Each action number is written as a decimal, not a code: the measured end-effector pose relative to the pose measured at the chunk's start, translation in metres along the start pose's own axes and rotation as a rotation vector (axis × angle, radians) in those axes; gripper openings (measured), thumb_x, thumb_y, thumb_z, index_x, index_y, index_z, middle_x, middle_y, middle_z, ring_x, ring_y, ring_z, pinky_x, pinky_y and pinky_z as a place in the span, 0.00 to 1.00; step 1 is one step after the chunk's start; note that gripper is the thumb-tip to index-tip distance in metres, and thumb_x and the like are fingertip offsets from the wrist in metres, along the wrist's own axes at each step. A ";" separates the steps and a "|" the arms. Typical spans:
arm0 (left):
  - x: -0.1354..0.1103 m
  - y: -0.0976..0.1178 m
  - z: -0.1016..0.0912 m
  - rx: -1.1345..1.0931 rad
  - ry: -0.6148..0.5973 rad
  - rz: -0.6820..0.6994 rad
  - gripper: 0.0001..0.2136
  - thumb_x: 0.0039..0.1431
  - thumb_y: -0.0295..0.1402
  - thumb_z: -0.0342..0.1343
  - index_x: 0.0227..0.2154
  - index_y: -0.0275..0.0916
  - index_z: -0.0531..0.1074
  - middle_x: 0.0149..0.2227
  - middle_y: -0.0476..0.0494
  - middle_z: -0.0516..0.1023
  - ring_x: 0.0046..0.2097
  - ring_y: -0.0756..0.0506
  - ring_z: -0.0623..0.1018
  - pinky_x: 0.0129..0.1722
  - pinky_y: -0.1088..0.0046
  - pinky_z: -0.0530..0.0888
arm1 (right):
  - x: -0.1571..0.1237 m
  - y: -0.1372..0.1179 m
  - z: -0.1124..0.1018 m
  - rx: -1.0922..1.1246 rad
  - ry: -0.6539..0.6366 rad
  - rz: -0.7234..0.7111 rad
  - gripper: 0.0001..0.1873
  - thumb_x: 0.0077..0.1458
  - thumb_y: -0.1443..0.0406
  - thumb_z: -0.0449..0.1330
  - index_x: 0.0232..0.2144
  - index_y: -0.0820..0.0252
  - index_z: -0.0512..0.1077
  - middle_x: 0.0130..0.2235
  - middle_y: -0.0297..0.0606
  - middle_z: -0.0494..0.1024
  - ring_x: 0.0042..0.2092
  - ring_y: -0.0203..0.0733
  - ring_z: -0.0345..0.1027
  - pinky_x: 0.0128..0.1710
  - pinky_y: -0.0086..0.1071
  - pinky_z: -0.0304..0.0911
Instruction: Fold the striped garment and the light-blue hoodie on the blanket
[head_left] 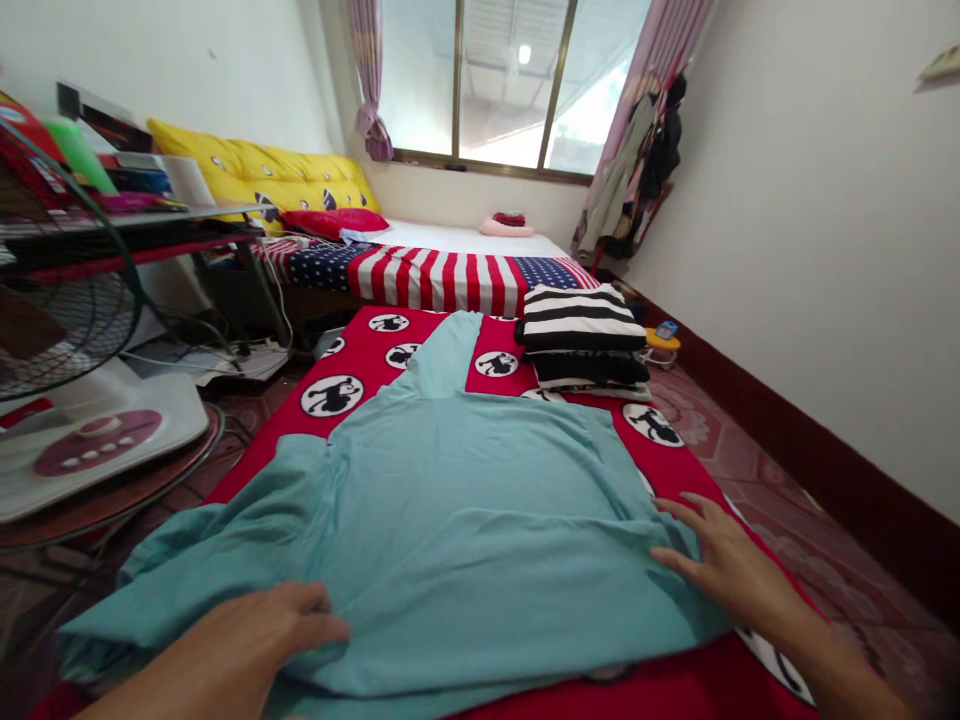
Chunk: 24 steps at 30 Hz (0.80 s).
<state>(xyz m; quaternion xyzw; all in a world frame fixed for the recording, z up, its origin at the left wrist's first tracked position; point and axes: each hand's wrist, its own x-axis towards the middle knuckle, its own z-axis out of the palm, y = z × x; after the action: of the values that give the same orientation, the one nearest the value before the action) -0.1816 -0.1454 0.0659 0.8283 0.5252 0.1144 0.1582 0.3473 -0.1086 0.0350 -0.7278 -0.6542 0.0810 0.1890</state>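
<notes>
A light teal long-sleeved shirt (480, 460) lies spread on the red cloth (510, 335) with round black-and-white prints. One sleeve points away toward the window; the near side is folded over the body of the shirt. My left hand (262, 630) rests on the near left part, fingers loosely stretched over the fabric, holding nothing that I can see. At the right end of the folded part, my right hand (712, 560) lies with thumb and fingers apart, touching the shirt. A stack of folded clothes (585, 335), striped black and white on top, sits beyond the shirt.
A fan (97, 440) and a cluttered desk (135, 220) stand at the left. Behind is a bed (450, 280) with a flag-patterned cover, below the window. Clothes hang (630, 170) by the right wall, near a small yellow stool (661, 342).
</notes>
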 end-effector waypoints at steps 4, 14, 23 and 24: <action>0.064 0.021 -0.001 -0.045 -0.001 0.093 0.17 0.56 0.40 0.54 0.47 0.45 0.75 0.45 0.43 0.79 0.49 0.42 0.77 0.51 0.68 0.71 | 0.035 -0.042 0.009 0.117 0.043 -0.100 0.25 0.48 0.51 0.61 0.48 0.52 0.75 0.57 0.47 0.70 0.58 0.55 0.65 0.57 0.48 0.61; 0.235 0.002 0.051 0.098 0.137 -0.108 0.25 0.63 0.40 0.50 0.62 0.39 0.62 0.67 0.31 0.56 0.68 0.33 0.55 0.64 0.47 0.55 | 0.173 -0.143 0.058 0.565 -0.215 -0.110 0.11 0.43 0.65 0.65 0.32 0.62 0.80 0.34 0.42 0.81 0.38 0.48 0.74 0.42 0.40 0.68; 0.244 -0.020 0.079 0.055 0.318 -0.106 0.25 0.63 0.46 0.48 0.62 0.49 0.62 0.69 0.43 0.53 0.69 0.38 0.52 0.67 0.49 0.49 | 0.312 -0.206 0.124 0.820 -0.200 0.061 0.08 0.47 0.69 0.67 0.32 0.65 0.75 0.28 0.38 0.77 0.30 0.39 0.71 0.30 0.31 0.68; 0.244 -0.020 0.079 0.048 0.317 -0.107 0.25 0.63 0.46 0.48 0.62 0.49 0.62 0.69 0.44 0.53 0.69 0.38 0.52 0.67 0.49 0.49 | 0.323 -0.215 0.132 0.873 -0.203 0.060 0.09 0.50 0.67 0.66 0.35 0.65 0.74 0.31 0.39 0.77 0.32 0.39 0.72 0.33 0.33 0.69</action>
<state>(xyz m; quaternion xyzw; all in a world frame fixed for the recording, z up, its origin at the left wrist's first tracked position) -0.0671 0.0725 -0.0091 0.7742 0.5897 0.2222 0.0593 0.1435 0.2468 0.0380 -0.5869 -0.5525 0.4260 0.4109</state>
